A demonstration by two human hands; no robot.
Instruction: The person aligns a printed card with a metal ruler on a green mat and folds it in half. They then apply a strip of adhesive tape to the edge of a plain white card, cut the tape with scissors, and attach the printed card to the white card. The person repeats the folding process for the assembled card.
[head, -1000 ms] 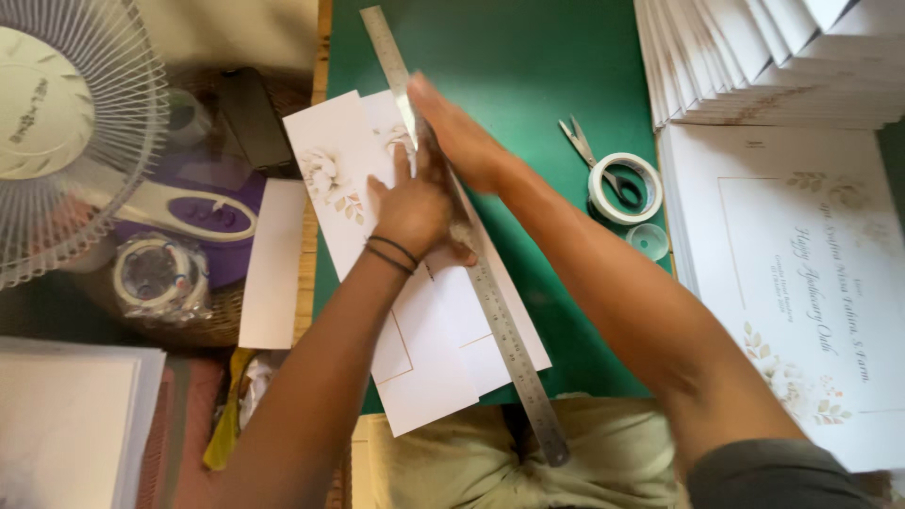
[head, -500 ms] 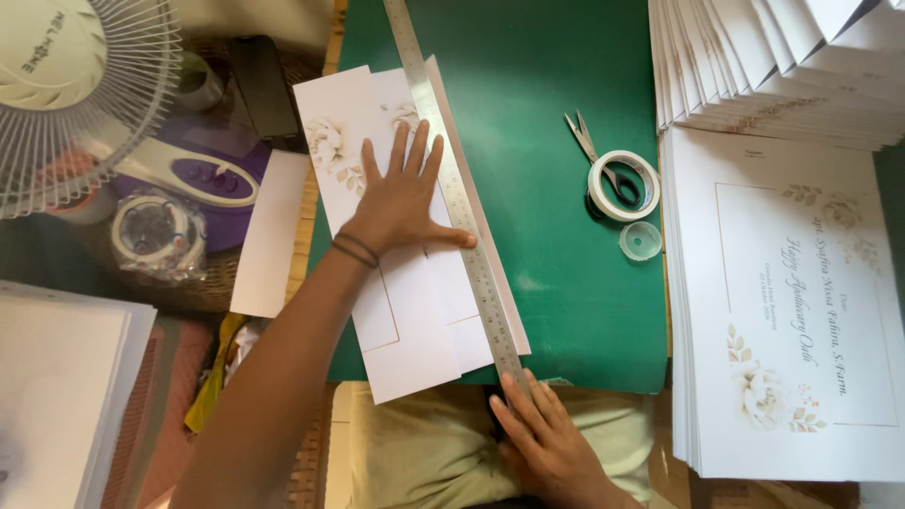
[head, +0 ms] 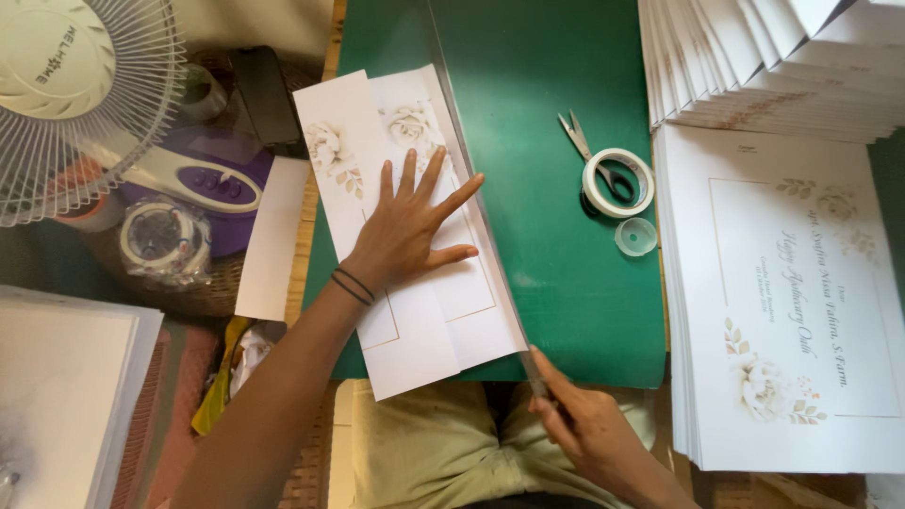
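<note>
My left hand [head: 407, 231] lies flat with fingers spread on a stack of white cards with flower prints [head: 415, 311], which rests on a green cutting mat [head: 566, 273]. A long metal ruler [head: 471, 198] runs along the cards' right edge and shows only as a thin line, as if tipped up on its edge. My right hand [head: 586, 435] grips the ruler's near end at the mat's front edge, fingers closed around it. Two dark bands circle my left wrist.
Scissors [head: 575, 137] and a roll of white tape [head: 617, 182] lie on the mat, a small clear lid [head: 636, 237] beside them. Piles of printed white cards [head: 782, 302] fill the right. A fan [head: 75, 94], a purple device [head: 207, 179], a phone and a basket sit left.
My right hand has come from the ruler's far end down to its near end. The ruler lay flat before and now looks tipped on its edge. My left hand stays pressed on the cards.
</note>
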